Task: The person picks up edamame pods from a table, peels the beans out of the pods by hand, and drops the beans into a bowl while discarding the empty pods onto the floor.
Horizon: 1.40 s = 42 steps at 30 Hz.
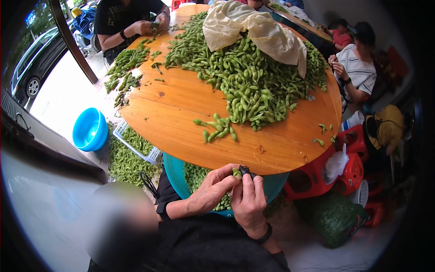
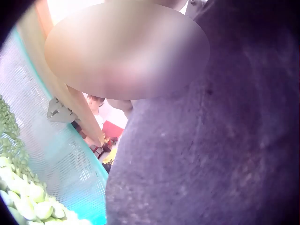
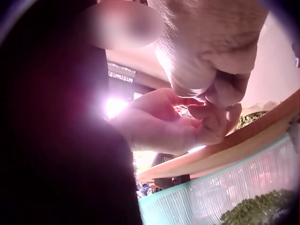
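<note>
My left hand pinches a green soybean pod between thumb and fingers, close to the table's front edge. Against it, my right hand holds a small black object at its fingertips; I cannot tell what kind it is. In the right wrist view the fingertips of the left hand and right hand meet, hiding most of what is between them. Below both hands stands a teal mesh basket with loose green beans inside. A big heap of pods covers much of the wooden table.
A cream cloth lies over the heap. Several loose pods lie nearer me. On the floor at left are a blue basin and a white crate; red stools and a green bag are at right. Other people sit around.
</note>
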Motion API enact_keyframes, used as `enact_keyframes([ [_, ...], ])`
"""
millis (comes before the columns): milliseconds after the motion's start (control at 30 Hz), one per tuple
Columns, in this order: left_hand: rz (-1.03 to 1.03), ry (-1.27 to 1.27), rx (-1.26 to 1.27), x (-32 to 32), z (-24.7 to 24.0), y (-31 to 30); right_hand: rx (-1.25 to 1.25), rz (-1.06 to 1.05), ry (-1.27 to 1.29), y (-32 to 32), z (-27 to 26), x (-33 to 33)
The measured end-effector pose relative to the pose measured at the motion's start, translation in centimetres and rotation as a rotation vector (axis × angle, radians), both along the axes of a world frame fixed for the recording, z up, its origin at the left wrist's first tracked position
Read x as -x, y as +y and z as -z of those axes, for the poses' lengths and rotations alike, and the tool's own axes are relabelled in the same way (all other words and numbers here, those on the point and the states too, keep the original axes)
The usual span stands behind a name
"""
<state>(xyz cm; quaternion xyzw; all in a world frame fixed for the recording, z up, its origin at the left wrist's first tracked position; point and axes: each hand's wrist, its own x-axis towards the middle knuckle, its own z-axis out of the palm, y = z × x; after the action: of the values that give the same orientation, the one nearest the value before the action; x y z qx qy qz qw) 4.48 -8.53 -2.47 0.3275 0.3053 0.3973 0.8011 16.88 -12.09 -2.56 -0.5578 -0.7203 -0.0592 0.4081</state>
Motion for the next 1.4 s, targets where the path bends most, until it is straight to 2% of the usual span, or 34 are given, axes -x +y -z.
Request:
enact_keyframes([
  [67,-0.028,-0.035,0.069,-0.1,0.3,-0.1,-0.073,-0.015,-0.063,0.1,0.0,-0.1],
  [200,0.007,-0.170,0.123,0.5,1.9,0.0,-0.068,-0.010,-0.022,0.1,-0.3,0.0],
  [267,0.014,-0.233,0.137,0.4,1.9,0.0,-0.039,-0.041,0.131,0.3,-0.3,-0.3],
  [333,0.011,-0.186,-0.014,0.0,1.5,0.0,-0.020,-0.047,0.167,0.3,-0.5,-0.4],
  [433,0.035,-0.111,-0.099,0.3,1.6,0.2,-0.026,-0.056,0.172,0.4,-0.6,-0.8],
  [500,0.088,-0.089,-0.066,1.1,1.2,0.4,0.170,-0.117,0.334,0.3,-1.2,-1.7],
  [533,0.143,-0.066,-0.036,1.6,1.0,0.4,0.171,-0.115,0.336,0.3,-0.9,-2.2],
  [633,0.158,0.039,-0.055,1.7,0.9,0.5,0.490,-0.201,0.751,0.3,-0.5,-2.8],
  [700,0.158,0.076,-0.077,1.7,0.9,0.5,0.444,-0.194,0.700,0.4,-0.8,-2.6],
  [767,0.133,-0.056,-0.038,1.6,1.4,0.4,0.397,-0.187,0.648,0.4,-1.0,-2.4],
  [833,0.135,-0.077,0.015,1.7,1.2,0.3,0.140,-0.166,0.358,0.3,-1.0,-2.2],
  [867,0.137,-0.100,0.068,1.7,1.1,0.3,0.138,-0.164,0.358,0.2,-1.0,-2.4],
  [933,0.171,-0.129,0.037,1.8,0.5,0.2,0.308,-0.103,0.538,-0.2,-0.9,-3.6],
  [1000,0.201,-0.156,0.004,2.4,0.4,0.5,0.299,-0.018,0.611,-1.1,-1.2,-5.2],
  [1033,0.335,-0.034,-0.113,3.0,0.6,1.1,0.328,0.031,0.673,-1.7,-2.5,-6.2],
  [1067,0.466,0.089,-0.229,3.7,0.7,1.7,0.350,0.078,0.553,-2.3,-2.9,-8.4],
  [1100,0.531,0.244,-0.493,4.4,0.4,2.5,0.365,0.120,0.382,-3.0,-2.9,-11.0],
  [1133,0.530,0.244,-0.494,4.7,-0.4,3.3,0.475,0.166,0.221,-3.8,-4.0,-12.9],
  [1200,0.331,0.635,-1.102,5.0,-2.6,4.9,0.502,0.276,-0.011,-5.2,-3.5,-15.8],
  [1333,0.006,1.096,-1.416,3.6,-3.0,9.9,0.474,0.270,0.034,-5.2,-3.3,-16.0],
  [1400,0.014,1.202,-1.490,3.0,-2.7,11.7,0.466,0.220,0.107,-4.1,-3.2,-14.6],
])
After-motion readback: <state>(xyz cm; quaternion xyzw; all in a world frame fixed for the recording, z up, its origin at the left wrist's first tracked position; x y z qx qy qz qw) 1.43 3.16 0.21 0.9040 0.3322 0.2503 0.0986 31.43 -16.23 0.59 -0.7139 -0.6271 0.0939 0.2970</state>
